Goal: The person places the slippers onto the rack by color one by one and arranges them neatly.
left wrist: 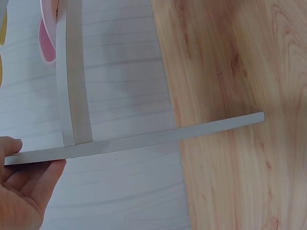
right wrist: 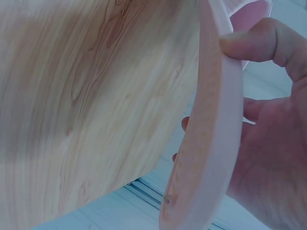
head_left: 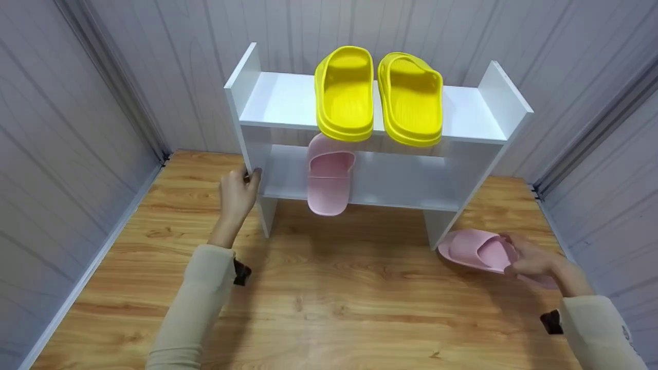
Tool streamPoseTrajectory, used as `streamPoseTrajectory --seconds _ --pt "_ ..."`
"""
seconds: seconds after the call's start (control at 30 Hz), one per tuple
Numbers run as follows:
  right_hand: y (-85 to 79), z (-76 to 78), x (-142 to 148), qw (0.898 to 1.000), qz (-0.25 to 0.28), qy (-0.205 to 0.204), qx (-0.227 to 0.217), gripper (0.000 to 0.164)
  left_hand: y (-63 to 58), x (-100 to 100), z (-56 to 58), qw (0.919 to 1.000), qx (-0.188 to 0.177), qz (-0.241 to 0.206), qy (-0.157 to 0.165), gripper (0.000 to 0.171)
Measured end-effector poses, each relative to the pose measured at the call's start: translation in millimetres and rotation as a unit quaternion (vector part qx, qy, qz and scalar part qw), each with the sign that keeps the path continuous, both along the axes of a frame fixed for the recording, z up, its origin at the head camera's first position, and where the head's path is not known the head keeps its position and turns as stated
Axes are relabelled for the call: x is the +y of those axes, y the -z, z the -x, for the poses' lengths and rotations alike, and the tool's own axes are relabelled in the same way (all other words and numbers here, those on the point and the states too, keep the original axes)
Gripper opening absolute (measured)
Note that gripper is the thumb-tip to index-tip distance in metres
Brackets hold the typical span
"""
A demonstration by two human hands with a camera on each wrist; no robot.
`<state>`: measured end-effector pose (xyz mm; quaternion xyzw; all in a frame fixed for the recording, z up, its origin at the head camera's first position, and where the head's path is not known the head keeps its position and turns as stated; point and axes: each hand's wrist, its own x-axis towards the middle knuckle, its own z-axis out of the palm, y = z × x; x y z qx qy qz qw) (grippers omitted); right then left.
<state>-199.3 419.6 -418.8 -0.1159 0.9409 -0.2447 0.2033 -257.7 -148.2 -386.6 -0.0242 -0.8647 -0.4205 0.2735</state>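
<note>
My left hand (head_left: 239,192) grips the left side panel of a white shelf rack (head_left: 401,177); in the left wrist view thumb and fingers pinch the panel's edge (left wrist: 129,141). Off the rack's right side, my right hand (head_left: 532,257) holds a pink slipper (head_left: 470,246) by its sides, toe towards the rack. The right wrist view shows that slipper's sole edge (right wrist: 206,124) with the thumb on one side and fingertips on the other. Another pink slipper (head_left: 330,192) sits on the middle shelf, left of centre. Two yellow clogs (head_left: 349,97) stand side by side on the top shelf.
Wood-look floor (head_left: 334,308) stretches in front of the rack. Pale panelled walls stand at the back (head_left: 288,31), left (head_left: 56,154) and right (head_left: 617,205). The rack's right upright (head_left: 437,231) is close to the held slipper's toe.
</note>
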Motion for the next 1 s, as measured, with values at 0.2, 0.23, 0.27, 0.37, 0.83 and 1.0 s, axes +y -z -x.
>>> streamPoseTrajectory --seconds 0.2,0.23,0.27,0.37,0.83,1.0 --pt "1.2 -10.3 -1 0.999 0.005 -0.030 0.027 0.086 1.1 0 0.1 1.0000 -0.003 -0.006 0.002 0.022" --pt "1.8 -12.1 -2 0.999 0.006 -0.031 0.024 0.086 1.0 0 -0.1 1.0000 -0.003 -0.007 0.002 0.022" --pt "2.5 -13.5 -3 0.999 0.008 -0.033 0.025 0.086 1.1 0 0.0 1.0000 -0.002 -0.007 0.002 0.022" --pt "3.9 -16.8 -6 0.999 0.014 -0.039 0.023 0.087 0.5 0 -0.3 0.9999 0.003 -0.010 0.004 0.022" --pt "-3.4 -26.8 -34 0.992 0.056 -0.094 0.063 0.085 0.5 0 0.4 0.9999 0.007 -0.011 0.001 0.022" --pt "-10.5 -28.1 -46 0.987 0.086 -0.109 0.075 0.086 -0.2 0 0.1 1.0000 0.008 -0.002 0.005 0.022"
